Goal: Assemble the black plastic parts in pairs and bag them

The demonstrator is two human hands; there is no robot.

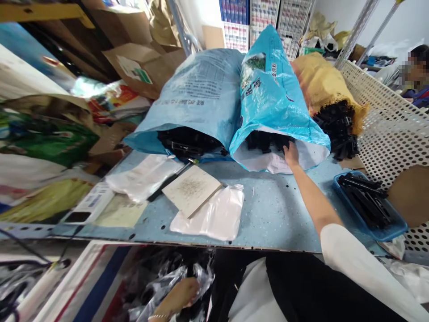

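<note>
My right hand (pixel 291 153) reaches into the mouth of a bright blue woven sack (pixel 273 100). Its fingers touch the black plastic parts (pixel 259 142) inside and are partly hidden, so their grip is unclear. Low in the view, below the table edge, my left hand (pixel 182 293) is closed on a clear plastic bag (pixel 203 277). Dark contents show near that bag, too blurred to name. Left of the bright sack lies a paler blue sack (pixel 201 89), also open toward me, with black plastic parts (pixel 189 145) in it.
A yellow mesh sack (pixel 321 82) spills black parts at the right, near a blue basket (pixel 389 235) of long black pieces. On the table (pixel 268 205) lie a square board (pixel 191 190) and flat plastic bags (pixel 214 219). A person (pixel 417 74) is at far right.
</note>
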